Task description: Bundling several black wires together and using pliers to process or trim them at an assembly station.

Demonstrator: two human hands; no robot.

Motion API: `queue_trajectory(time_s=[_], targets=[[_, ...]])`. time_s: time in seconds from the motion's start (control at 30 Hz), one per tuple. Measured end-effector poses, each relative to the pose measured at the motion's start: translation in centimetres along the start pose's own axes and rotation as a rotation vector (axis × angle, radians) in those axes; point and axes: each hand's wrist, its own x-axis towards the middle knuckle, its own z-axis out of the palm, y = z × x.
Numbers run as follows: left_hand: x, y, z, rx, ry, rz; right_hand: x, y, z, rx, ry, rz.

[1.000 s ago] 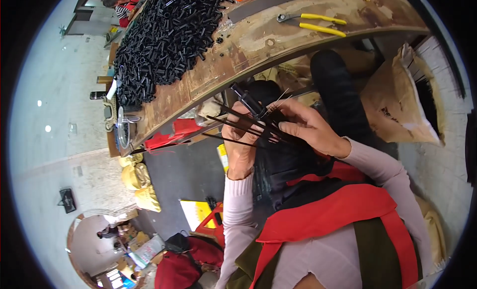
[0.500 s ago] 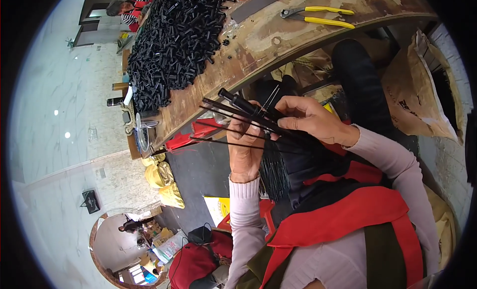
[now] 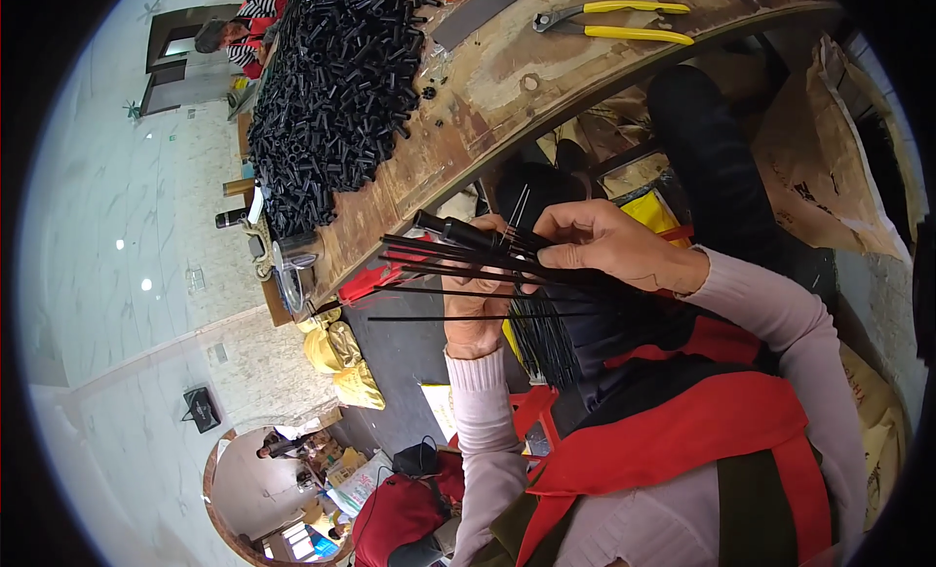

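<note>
A short black tube (image 3: 453, 230) with a wider end lies across my fingers, above my lap. Several thin black rods (image 3: 429, 271) fan out to the left beneath it, and two thin silvery wires (image 3: 521, 202) stick up behind. My left hand (image 3: 476, 313) is closed round the tube and rods from below; the rods cover part of its fingers. From the right, my right hand (image 3: 614, 247) pinches the same bunch near its middle, thumb and fingers together. More thin dark rods (image 3: 544, 338) hang in a bundle below my hands.
A wooden table (image 3: 507, 109) bears a big heap of black tubes (image 3: 331, 109) and yellow-handled pincers (image 3: 614, 23). At the right stands a brown paper sack (image 3: 819, 167). Golden bags (image 3: 343, 357) lie on the floor at left. Other people (image 3: 244, 36) sit farther off.
The tube and rods have tilted, the rods now lying more level and spread wider. Both hands stay closed on them. The whole view has shifted slightly.
</note>
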Motion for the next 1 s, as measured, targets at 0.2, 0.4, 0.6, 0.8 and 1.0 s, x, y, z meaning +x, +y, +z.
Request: queue_trajectory(time_s=[0.2, 0.4, 0.6, 0.8, 1.0], targets=[[0.6, -0.1, -0.8, 0.035, -0.026, -0.016, 0.3, 0.3, -0.8, -0.006, -0.022, 0.067], [2.5, -0.9, -1.8, 0.187, -0.215, 0.113, 0.5, 0.5, -1.6, 0.369, -0.031, 0.235], [4.5, -3.6, -2.5, -0.378, -0.460, 0.034, -0.5, 0.7, 0.0, 0.388, 0.080, 0.062], [1.7, -4.0, 1.1, -0.198, -0.112, 0.204, -0.1, 0.5, 0.7, 0.325, 0.293, -0.112], [-1.1, -1.3, 4.7, 0.383, 0.325, 0.428, -1.0, 0.8, 3.8, 0.147, 0.243, -0.273]])
